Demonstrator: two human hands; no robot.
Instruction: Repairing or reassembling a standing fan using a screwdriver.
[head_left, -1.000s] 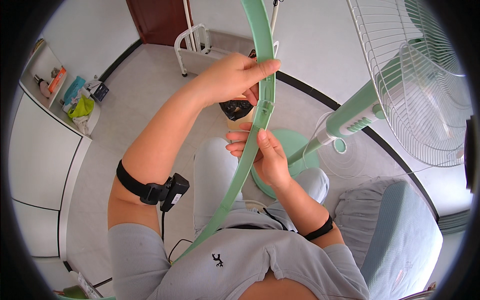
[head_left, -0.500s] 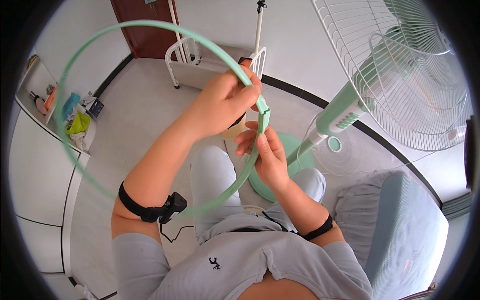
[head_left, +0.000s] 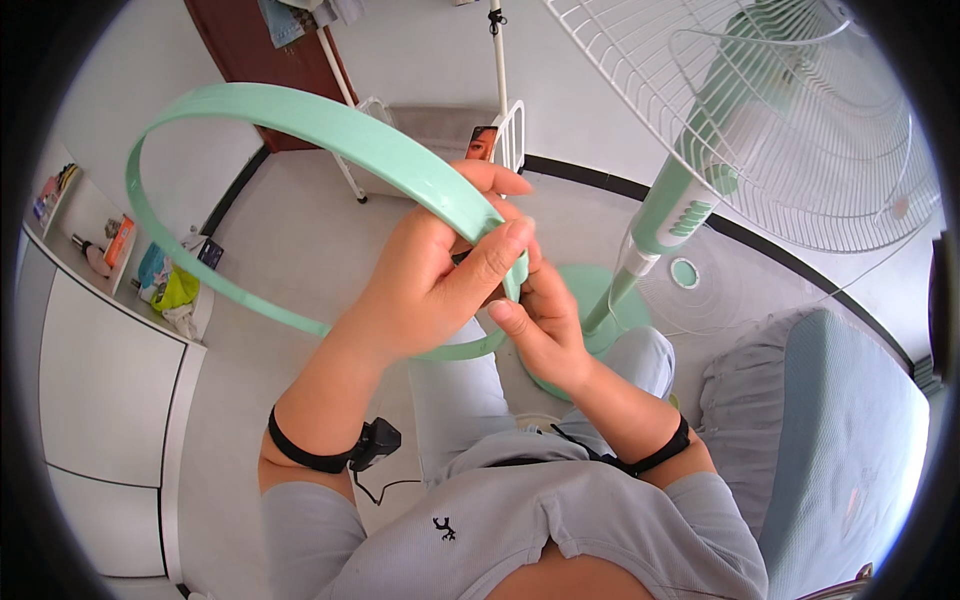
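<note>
A large mint-green plastic ring (head_left: 330, 128), shaped like the rim band of a fan guard, is held up in front of me and tilted. My left hand (head_left: 440, 255) grips it near its joint, thumb pressed on the band. Just to the right, my right hand (head_left: 545, 325) pinches the ring by the same joint, its thumb and fingers curled round the band. The joint itself is mostly hidden by my fingers. Beyond my right hand stands a green pedestal fan (head_left: 672, 210), with a white wire grille (head_left: 640, 70) at its head.
The fan's round green base (head_left: 600, 300) rests on the floor by my knees. Near it lies a clear round part with a green centre (head_left: 684, 273). A blue-covered seat (head_left: 850, 440) is on the right, a white cabinet (head_left: 110, 390) on the left. A white wheeled rack (head_left: 515, 140) stands ahead.
The ring has tilted, so its broad outer face shows more. My hands have come closer together and moved slightly down at the joint. The view has shifted a little.
</note>
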